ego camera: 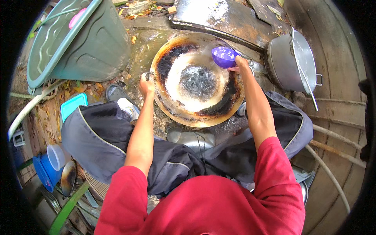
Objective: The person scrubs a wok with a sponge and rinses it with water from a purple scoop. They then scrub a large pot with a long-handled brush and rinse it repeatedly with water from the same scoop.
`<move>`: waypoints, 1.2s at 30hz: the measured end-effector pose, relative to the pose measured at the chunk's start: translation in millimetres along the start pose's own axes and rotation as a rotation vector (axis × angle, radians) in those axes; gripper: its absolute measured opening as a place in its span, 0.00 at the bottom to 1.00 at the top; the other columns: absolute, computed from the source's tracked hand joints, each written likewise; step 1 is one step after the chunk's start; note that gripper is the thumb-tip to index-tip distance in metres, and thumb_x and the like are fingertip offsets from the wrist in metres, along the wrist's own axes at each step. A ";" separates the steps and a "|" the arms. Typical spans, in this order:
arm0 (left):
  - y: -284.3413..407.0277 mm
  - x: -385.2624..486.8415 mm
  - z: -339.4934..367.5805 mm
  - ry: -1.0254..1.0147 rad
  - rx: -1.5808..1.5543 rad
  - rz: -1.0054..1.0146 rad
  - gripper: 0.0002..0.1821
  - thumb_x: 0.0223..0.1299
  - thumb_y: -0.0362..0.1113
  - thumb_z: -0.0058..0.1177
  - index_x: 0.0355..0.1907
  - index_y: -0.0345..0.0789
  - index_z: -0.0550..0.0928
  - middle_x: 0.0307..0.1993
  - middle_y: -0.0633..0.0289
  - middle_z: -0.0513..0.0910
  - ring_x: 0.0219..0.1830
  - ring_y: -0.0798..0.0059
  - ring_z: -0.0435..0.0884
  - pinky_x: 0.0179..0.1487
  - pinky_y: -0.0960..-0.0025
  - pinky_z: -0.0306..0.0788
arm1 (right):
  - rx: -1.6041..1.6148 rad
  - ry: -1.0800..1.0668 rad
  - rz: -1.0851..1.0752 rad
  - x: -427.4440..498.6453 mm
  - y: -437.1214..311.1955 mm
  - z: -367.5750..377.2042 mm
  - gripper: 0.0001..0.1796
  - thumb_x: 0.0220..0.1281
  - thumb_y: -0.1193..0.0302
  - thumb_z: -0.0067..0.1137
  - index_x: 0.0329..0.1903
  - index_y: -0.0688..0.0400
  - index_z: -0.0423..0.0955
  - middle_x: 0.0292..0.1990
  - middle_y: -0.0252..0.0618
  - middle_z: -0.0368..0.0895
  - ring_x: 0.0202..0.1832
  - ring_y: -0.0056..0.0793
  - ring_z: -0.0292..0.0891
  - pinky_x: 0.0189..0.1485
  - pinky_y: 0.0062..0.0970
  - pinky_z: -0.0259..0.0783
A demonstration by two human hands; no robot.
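Note:
A large round metal wok with scorched brown and black patches lies in front of my feet, with some water at its middle. My left hand grips the wok's handle at its left edge. In my right hand is a purple plastic bowl, held by its rim over the wok's upper right part. The bowl is tilted; whether liquid is leaving it is hard to tell. Part of the wok's right handle shows behind my right wrist.
A big green plastic tub stands at the upper left. To the right is an aluminium pot with a long metal utensil. A dark slab lies beyond the wok. Blue and clear containers are at the lower left.

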State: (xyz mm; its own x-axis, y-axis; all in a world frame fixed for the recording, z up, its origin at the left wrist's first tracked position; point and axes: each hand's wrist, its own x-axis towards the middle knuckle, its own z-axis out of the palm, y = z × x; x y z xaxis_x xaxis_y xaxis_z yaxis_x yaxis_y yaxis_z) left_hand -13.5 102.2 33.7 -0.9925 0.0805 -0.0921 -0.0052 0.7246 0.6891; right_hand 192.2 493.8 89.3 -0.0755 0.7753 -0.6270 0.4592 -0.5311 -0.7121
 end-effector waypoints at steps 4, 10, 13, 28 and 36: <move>0.8 -6.6 -5.2 0.005 -0.094 0.013 0.16 0.58 0.44 0.55 0.50 0.49 0.78 0.39 0.53 0.84 0.42 0.52 0.82 0.43 0.56 0.72 | -0.006 -0.198 -0.139 -6.4 -6.5 9.3 0.16 0.58 0.71 0.45 0.47 0.66 0.70 0.39 0.52 0.78 0.38 0.49 0.80 0.33 0.44 0.83; -3.7 -17.9 -8.9 0.033 -0.088 0.020 0.16 0.60 0.44 0.54 0.50 0.46 0.79 0.39 0.50 0.83 0.43 0.50 0.81 0.45 0.55 0.73 | -0.064 -0.414 -0.091 2.2 10.1 2.2 0.17 0.55 0.74 0.41 0.47 0.68 0.66 0.39 0.52 0.75 0.36 0.50 0.80 0.33 0.44 0.83; -6.9 -24.2 -15.3 0.072 -0.099 0.098 0.16 0.59 0.41 0.55 0.50 0.42 0.80 0.44 0.50 0.82 0.46 0.51 0.80 0.46 0.57 0.73 | -0.145 -0.305 -0.039 16.9 17.6 -4.5 0.19 0.54 0.74 0.44 0.48 0.71 0.70 0.40 0.56 0.78 0.37 0.50 0.81 0.33 0.43 0.82; -14.4 -31.5 -12.8 0.004 -0.147 -0.009 0.24 0.50 0.27 0.49 0.54 0.43 0.77 0.44 0.51 0.82 0.44 0.51 0.81 0.46 0.57 0.73 | -1.102 0.028 -0.735 -102.2 -106.8 146.3 0.21 0.51 0.64 0.50 0.38 0.70 0.80 0.32 0.57 0.83 0.38 0.46 0.83 0.46 0.36 0.77; -2.8 -31.4 -10.3 -0.026 -0.137 -0.044 0.26 0.49 0.29 0.50 0.56 0.42 0.76 0.46 0.49 0.81 0.46 0.50 0.80 0.49 0.56 0.74 | -1.146 -0.298 -0.893 -146.0 -81.3 175.9 0.17 0.52 0.68 0.48 0.37 0.68 0.79 0.23 0.53 0.82 0.31 0.41 0.84 0.44 0.34 0.78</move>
State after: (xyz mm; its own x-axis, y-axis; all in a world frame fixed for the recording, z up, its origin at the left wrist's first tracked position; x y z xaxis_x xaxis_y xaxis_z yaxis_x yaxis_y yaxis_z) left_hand 16.4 90.5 42.0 -0.9874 0.0697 -0.1417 -0.0670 0.6277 0.7756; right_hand 10.2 363.6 183.2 -0.8110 0.5203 -0.2676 0.5848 0.7338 -0.3456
